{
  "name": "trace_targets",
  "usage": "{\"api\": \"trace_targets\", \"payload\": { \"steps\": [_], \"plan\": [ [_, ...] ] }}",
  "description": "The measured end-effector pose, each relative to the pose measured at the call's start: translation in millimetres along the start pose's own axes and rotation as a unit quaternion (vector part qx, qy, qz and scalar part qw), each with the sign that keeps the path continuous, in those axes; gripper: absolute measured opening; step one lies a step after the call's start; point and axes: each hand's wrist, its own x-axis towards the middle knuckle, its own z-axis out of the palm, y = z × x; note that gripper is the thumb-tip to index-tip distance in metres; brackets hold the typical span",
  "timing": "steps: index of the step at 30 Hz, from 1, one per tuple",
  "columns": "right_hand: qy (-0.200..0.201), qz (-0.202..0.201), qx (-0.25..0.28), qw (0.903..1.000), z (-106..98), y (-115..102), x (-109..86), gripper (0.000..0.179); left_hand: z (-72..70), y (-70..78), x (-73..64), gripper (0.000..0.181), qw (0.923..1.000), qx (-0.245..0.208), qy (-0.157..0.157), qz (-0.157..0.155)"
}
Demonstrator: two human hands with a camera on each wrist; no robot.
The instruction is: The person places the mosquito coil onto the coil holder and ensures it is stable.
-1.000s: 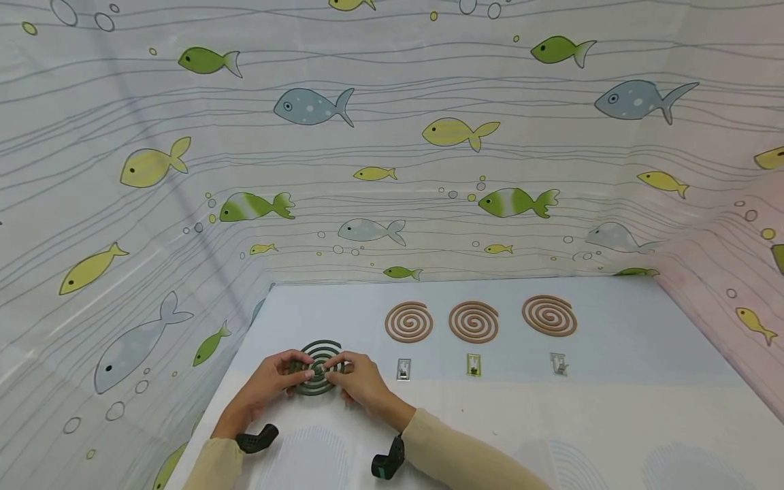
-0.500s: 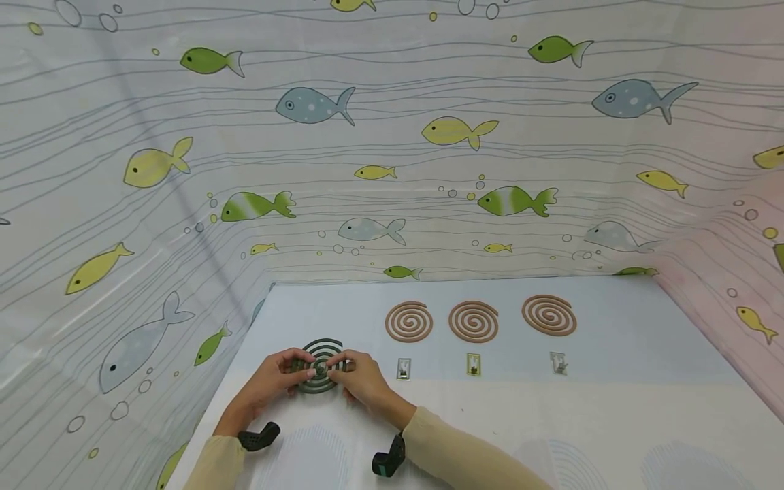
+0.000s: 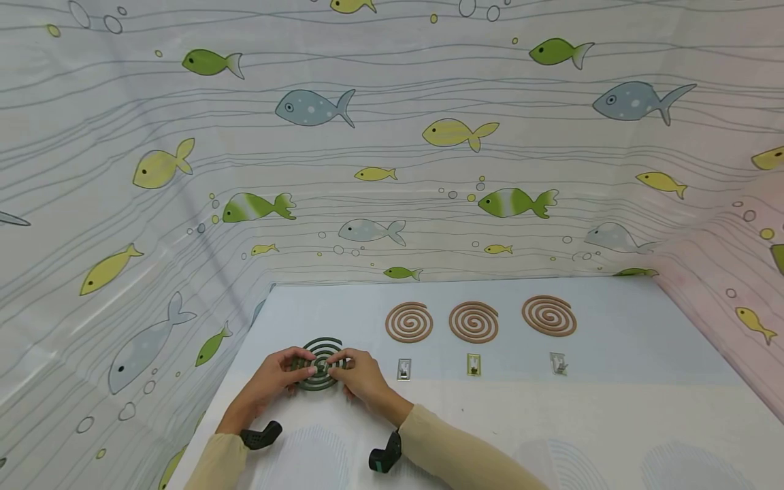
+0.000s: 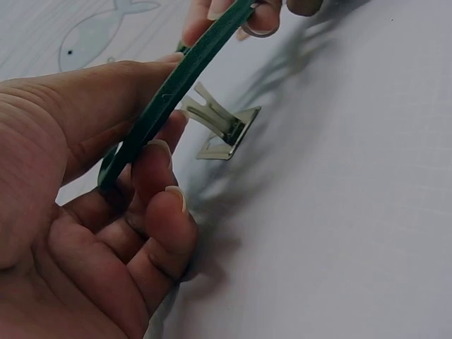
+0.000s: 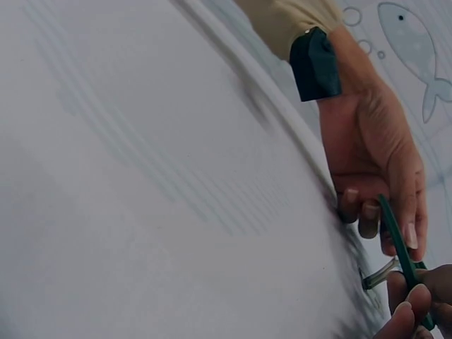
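Note:
Both hands hold a dark green mosquito coil (image 3: pixel 321 366) at the left of the table, with thumbs and fingers close to its centre. My left hand (image 3: pixel 277 376) grips its left side; my right hand (image 3: pixel 365 381) pinches the right side. Seen edge-on in the left wrist view, the coil (image 4: pixel 166 95) is raised off the table. Beneath it a small metal coil stand (image 4: pixel 236 134) lies with its prong bent upward. Whether the prong touches the coil I cannot tell. In the right wrist view, the left hand (image 5: pixel 374 141) faces the right fingertips (image 5: pixel 406 318).
Three brown mosquito coils, left (image 3: pixel 409 322), middle (image 3: pixel 474 322) and right (image 3: pixel 549 316), lie along the back of the white table (image 3: pixel 612 408). Before them lie three metal stands, left (image 3: pixel 403 369), yellowish middle (image 3: pixel 474 365) and right (image 3: pixel 559 363). Fish-printed sheets (image 3: pixel 392 197) enclose the table.
The green coil has shifted very slightly away from me, with both hands still holding it. The brown coils and their stands have stayed in place.

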Motion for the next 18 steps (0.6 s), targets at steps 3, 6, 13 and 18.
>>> {"api": "trace_targets", "payload": {
  "steps": [3, 6, 13, 18],
  "plan": [
    [0.001, -0.002, 0.004, 1.0, 0.7, -0.1, 1.1, 0.016, -0.3, 0.0, 0.6, 0.041, 1.0, 0.001, 0.005, 0.0],
    [-0.001, -0.003, 0.012, 0.9999, 1.7, 0.0, 2.8, 0.016, -0.6, 0.5, 0.4, 0.04, 0.9999, 0.002, 0.016, 0.0],
    [-0.004, -0.002, 0.017, 0.9998, 4.1, 0.1, 5.6, 0.016, -1.0, 0.8, -0.6, 0.038, 0.9996, 0.002, 0.029, -0.005],
    [-0.004, -0.001, 0.011, 0.9999, 5.3, 0.3, 8.2, 0.016, -2.0, 1.0, -0.8, 0.039, 0.9996, 0.004, 0.029, -0.007]
  ]
}}
